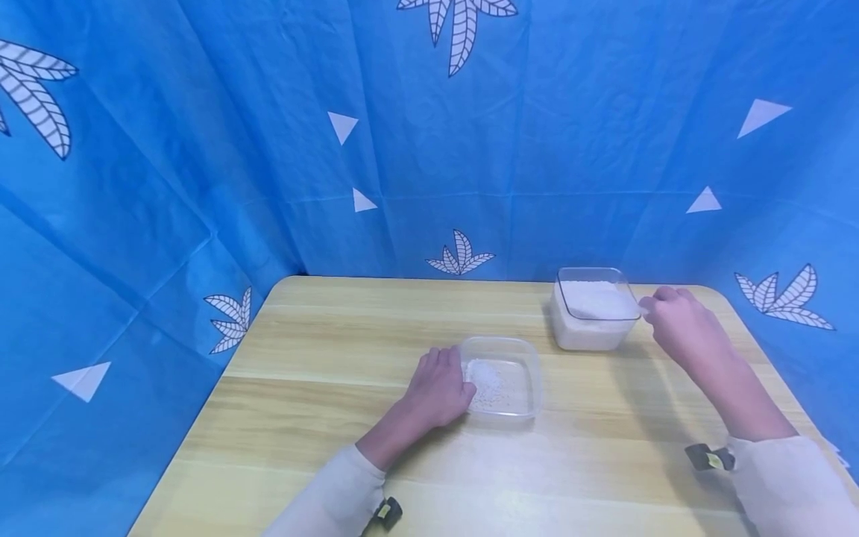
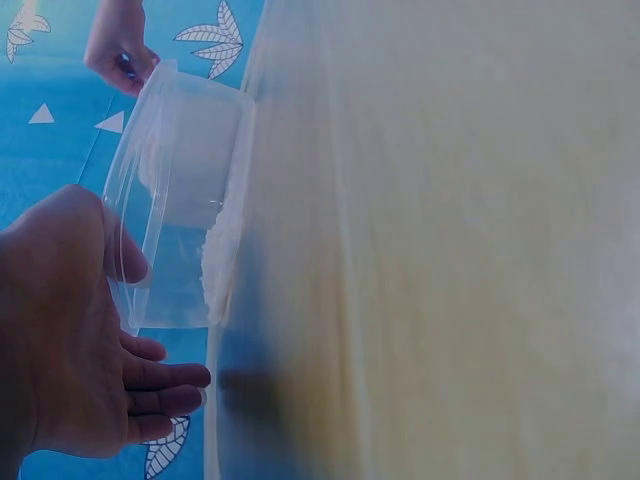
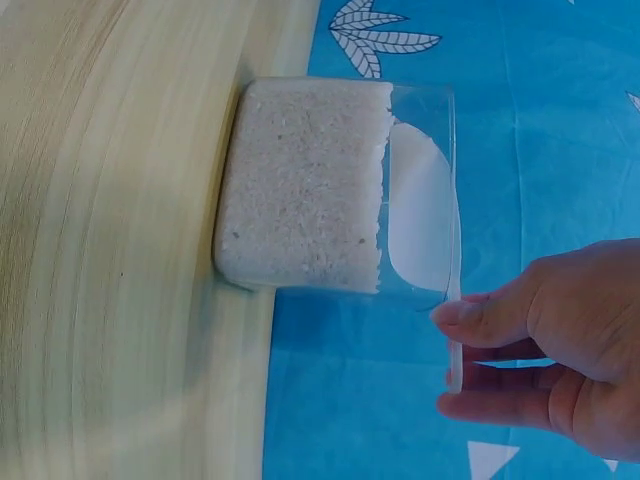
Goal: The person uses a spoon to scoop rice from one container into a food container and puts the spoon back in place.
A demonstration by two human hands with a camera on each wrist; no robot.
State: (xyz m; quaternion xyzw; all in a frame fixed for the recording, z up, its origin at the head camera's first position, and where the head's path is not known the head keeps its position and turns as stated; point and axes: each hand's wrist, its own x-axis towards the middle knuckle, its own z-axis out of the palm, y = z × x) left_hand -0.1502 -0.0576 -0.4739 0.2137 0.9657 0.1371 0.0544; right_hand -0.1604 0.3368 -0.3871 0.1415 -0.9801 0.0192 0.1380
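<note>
Both hands are busy and apart from each other; the right hand point(image 1: 687, 328) pinches the handle of a white plastic scoop point(image 3: 418, 210), whose rounded bowl is inside a tall, clear, square plastic container point(image 1: 593, 335), at the top of its white, rice-like grains point(image 3: 310, 190); I cannot tell whether the bowl carries any. My left hand point(image 1: 439, 388) grips the side of a shallow, clear plastic tub point(image 1: 502, 415), thumb at the rim; the tub stands on the pale wood-grain worktop point(image 1: 288, 373), left of the tall container and nearer the person, with a small heap point(image 1: 483, 380) in it. I would dip the bowl edge-first, then lift it level over the rim; a hold closer to the bowl should steady a full load; the left hand is best kept steadying the tub.
</note>
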